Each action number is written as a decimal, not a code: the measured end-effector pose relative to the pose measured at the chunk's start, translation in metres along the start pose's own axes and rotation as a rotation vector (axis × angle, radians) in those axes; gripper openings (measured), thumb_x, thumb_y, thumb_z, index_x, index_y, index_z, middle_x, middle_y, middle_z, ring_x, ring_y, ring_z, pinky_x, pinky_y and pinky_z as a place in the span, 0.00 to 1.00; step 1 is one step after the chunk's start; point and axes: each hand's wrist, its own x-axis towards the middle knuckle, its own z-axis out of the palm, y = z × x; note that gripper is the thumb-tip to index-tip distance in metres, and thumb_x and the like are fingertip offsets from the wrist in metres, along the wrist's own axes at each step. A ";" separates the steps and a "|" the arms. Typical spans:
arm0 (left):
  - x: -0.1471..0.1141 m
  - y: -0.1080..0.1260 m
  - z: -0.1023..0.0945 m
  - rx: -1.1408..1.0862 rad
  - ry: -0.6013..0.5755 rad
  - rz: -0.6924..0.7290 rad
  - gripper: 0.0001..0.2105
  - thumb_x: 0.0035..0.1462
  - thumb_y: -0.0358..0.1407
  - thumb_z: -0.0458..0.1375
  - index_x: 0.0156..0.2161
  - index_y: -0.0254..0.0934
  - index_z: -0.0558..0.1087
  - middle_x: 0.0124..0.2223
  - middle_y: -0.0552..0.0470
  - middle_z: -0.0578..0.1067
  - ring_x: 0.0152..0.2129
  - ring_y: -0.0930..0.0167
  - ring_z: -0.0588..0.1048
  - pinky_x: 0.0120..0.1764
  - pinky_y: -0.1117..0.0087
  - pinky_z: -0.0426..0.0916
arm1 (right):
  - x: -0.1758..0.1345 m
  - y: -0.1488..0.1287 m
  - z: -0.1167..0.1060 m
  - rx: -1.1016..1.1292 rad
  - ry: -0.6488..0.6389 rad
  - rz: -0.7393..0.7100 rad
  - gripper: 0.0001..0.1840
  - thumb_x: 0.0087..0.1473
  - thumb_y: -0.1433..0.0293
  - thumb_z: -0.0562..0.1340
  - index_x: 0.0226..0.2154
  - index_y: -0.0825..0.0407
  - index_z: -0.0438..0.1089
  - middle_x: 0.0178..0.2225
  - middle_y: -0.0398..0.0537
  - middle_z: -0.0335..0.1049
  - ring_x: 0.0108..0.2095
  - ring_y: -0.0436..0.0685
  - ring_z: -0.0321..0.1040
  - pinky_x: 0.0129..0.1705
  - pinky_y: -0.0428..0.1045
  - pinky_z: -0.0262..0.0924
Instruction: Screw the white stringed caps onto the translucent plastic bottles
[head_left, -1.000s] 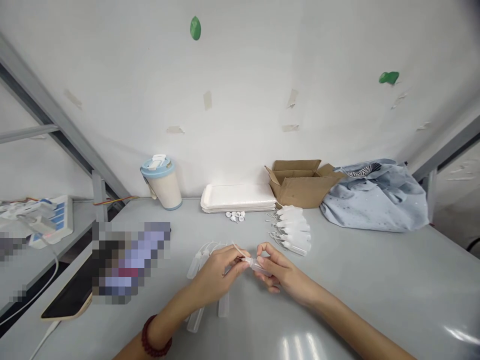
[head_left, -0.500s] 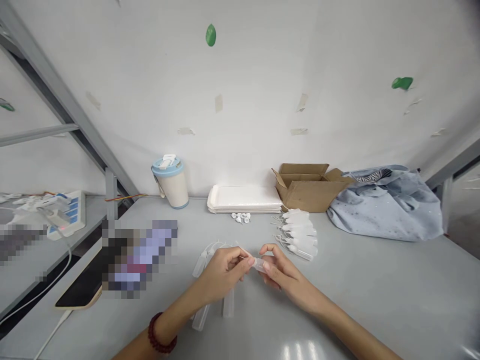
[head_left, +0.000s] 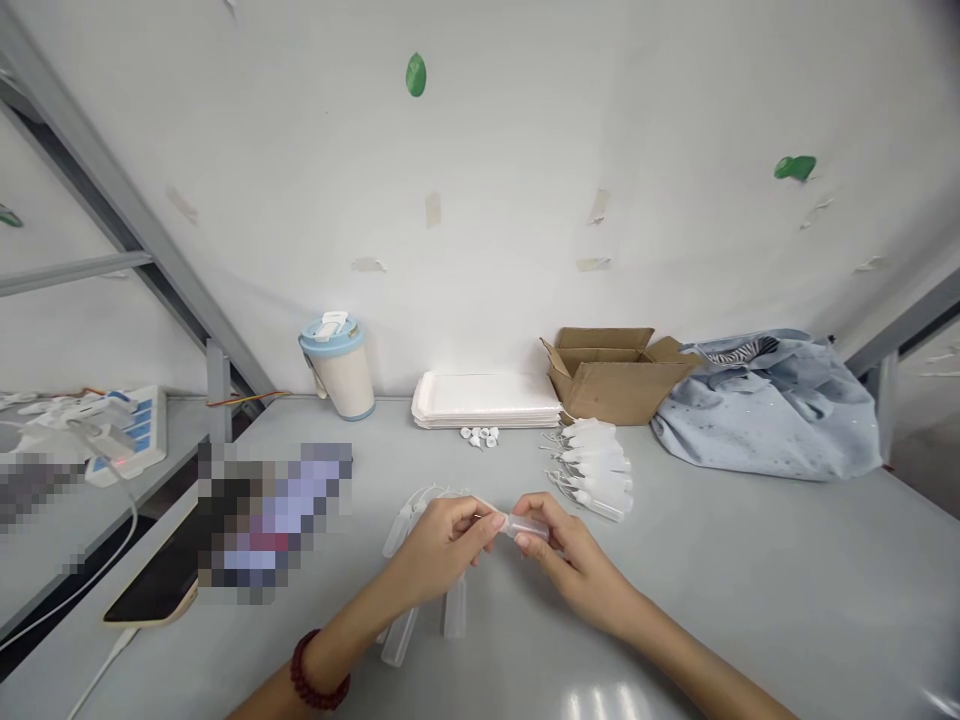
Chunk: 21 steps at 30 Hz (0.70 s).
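Between my two hands is a small translucent plastic bottle (head_left: 529, 527), lying nearly level above the table. My right hand (head_left: 581, 560) grips its body between thumb and fingers. My left hand (head_left: 442, 545) is closed in a pinch at the bottle's white cap end, and the fingers mostly cover that part. Under and beside my left wrist lie several similar bottles (head_left: 454, 608), some partly hidden, with thin white tails at their tops. To the right, a row of capped bottles (head_left: 600, 468) rests on the table, tails pointing left.
Small white caps (head_left: 480, 437) lie before a stack of white padded envelopes (head_left: 487, 400). Behind stand a blue-lidded cup (head_left: 341, 375) and an open cardboard box (head_left: 626, 390), with grey-blue fabric (head_left: 772, 420) at right. A phone (head_left: 169, 560) on a cable and a power strip (head_left: 135, 440) are left.
My right hand's fingers have shifted and curled further around the bottle, whose body now shows more between them. My left hand stays at the cap end. The view has shifted slightly.
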 end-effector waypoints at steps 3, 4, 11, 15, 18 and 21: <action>0.000 0.001 0.000 0.023 -0.011 0.013 0.17 0.59 0.43 0.50 0.26 0.33 0.69 0.23 0.57 0.66 0.19 0.77 0.64 0.23 0.76 0.59 | -0.001 0.001 0.001 -0.006 0.002 -0.009 0.10 0.61 0.61 0.50 0.41 0.49 0.59 0.27 0.41 0.59 0.26 0.51 0.54 0.27 0.46 0.47; 0.000 0.001 0.000 0.028 -0.016 0.021 0.17 0.59 0.43 0.50 0.26 0.33 0.69 0.23 0.57 0.66 0.19 0.77 0.63 0.22 0.76 0.58 | -0.002 0.001 0.001 -0.008 -0.003 -0.008 0.10 0.61 0.61 0.50 0.41 0.49 0.59 0.26 0.40 0.58 0.25 0.51 0.52 0.27 0.46 0.47; -0.002 0.000 0.001 0.028 -0.031 0.076 0.12 0.58 0.39 0.51 0.31 0.33 0.71 0.26 0.55 0.67 0.22 0.76 0.65 0.26 0.76 0.61 | -0.002 -0.001 0.001 0.113 -0.032 0.029 0.12 0.62 0.59 0.48 0.38 0.50 0.58 0.22 0.36 0.54 0.22 0.49 0.48 0.25 0.45 0.44; -0.003 -0.002 0.000 0.044 -0.040 0.113 0.10 0.58 0.38 0.52 0.33 0.34 0.72 0.27 0.55 0.67 0.24 0.75 0.66 0.27 0.76 0.63 | -0.001 0.000 0.001 0.229 -0.049 0.081 0.15 0.61 0.56 0.49 0.37 0.50 0.59 0.19 0.35 0.47 0.20 0.48 0.44 0.23 0.45 0.41; -0.003 -0.002 0.000 0.024 -0.049 0.100 0.10 0.58 0.38 0.52 0.36 0.35 0.73 0.28 0.55 0.68 0.24 0.75 0.66 0.27 0.76 0.63 | 0.000 0.001 0.002 0.286 -0.053 0.106 0.16 0.60 0.55 0.49 0.38 0.50 0.59 0.19 0.34 0.45 0.20 0.48 0.43 0.22 0.45 0.40; -0.001 0.000 -0.001 0.006 -0.036 0.056 0.11 0.58 0.39 0.52 0.36 0.35 0.72 0.27 0.55 0.68 0.23 0.75 0.67 0.25 0.76 0.63 | 0.000 0.001 0.003 0.334 -0.062 0.113 0.15 0.61 0.55 0.50 0.38 0.50 0.58 0.19 0.34 0.44 0.21 0.48 0.42 0.22 0.44 0.41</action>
